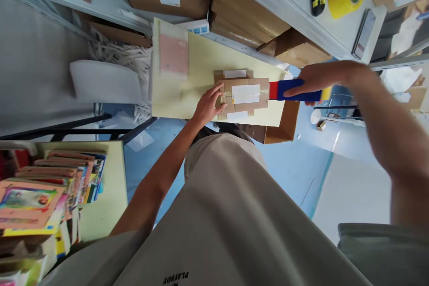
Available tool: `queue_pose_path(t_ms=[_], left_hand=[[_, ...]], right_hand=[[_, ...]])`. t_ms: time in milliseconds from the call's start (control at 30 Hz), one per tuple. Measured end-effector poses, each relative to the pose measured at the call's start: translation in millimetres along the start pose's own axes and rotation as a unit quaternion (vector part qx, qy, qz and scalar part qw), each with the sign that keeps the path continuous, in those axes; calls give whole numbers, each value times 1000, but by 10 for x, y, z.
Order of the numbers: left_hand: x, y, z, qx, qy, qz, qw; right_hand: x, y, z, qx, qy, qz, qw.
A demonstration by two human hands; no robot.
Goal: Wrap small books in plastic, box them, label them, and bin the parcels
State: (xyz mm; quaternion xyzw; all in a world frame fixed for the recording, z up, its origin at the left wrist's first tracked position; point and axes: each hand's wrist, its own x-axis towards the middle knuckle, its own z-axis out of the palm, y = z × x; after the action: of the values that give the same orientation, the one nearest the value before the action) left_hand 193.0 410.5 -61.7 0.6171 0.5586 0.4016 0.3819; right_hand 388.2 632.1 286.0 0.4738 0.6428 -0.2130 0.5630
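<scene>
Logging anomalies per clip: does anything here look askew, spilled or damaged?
Little stands out. Shredded paper lies loose beside the yellow table, like a spill. The small box lies flat and square under the left hand; the right hand holds a red-and-blue tool at its end.

Small cardboard parcel [244, 96]: brown, flat, rectangular, lying flat on pale yellow tabletop [201, 62], centre of frame, slightly above middle. White label on top face; clear tape strip across it; flaps taped shut. Second white slip showing at upper edge, another at lower edge. Touched at left end by left hand [209, 103].

Tape dispenser [295, 90]: red and blue, elongated, lying level, red end touching parcel's right edge, upper right of centre. Gripped by right hand [321, 78].
</scene>
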Motion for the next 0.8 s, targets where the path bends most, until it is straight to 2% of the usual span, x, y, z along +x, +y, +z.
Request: queue_pose_path(t_ms=[67,167,233,300,400,467,600,700,800], left_hand=[[3,44,-20,4,-3,-2,1000],[66,170,-30,16,-24,-14,999],[108,292,-37,18,-19,-25,999],[128,453,-40,-5,19,-42,999],[142,765,-6,-142,66,-89,984],[166,989,43,-294,31,-136,946],[240,1332,106,-552,-75,-200,806],[240,1419,52,-647,-90,-232,721],[175,1367,-62,-675,-63,-282,679]], right_hand=[[-89,384,-95,-12,9,20,1000],[-137,699,-113,41,5,-29,999],[-161,716,-46,85,-2,-83,993],[-207,653,49,112,-2,-136,984],[-312,561,172,130,8,-219,967],[-393,536,209,146,-4,-270,952],[-553,496,187,147,-36,-312,938],[-639,420,155,142,-37,-308,940],[-678,321,143,144,-27,-292,945]])
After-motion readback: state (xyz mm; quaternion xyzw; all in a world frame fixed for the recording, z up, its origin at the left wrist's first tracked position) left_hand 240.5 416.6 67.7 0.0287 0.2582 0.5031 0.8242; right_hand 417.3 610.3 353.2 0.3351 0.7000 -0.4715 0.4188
